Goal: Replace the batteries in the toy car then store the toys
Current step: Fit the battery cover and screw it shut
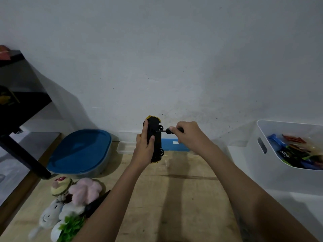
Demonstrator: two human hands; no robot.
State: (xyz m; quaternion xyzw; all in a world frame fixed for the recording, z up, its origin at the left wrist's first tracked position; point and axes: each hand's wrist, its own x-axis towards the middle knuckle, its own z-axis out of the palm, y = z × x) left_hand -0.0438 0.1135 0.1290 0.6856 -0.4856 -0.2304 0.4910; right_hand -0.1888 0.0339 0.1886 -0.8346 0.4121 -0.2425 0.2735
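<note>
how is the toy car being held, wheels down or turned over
Turned over and stood on end: the toy car shows its black underside and wheels, gripped by the left hand, while the right hand points a screwdriver at it.

White lettering is seen on a dark packet in the white bin, but it is inverted and blurred; no text can be read.

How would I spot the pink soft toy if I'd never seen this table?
Find the wooden table, then its near left corner, in front of the blue-lidded tub. A heap of soft toys lies there. The pink soft toy sits on top, the only pink one, shaped like puffy petals.
</note>
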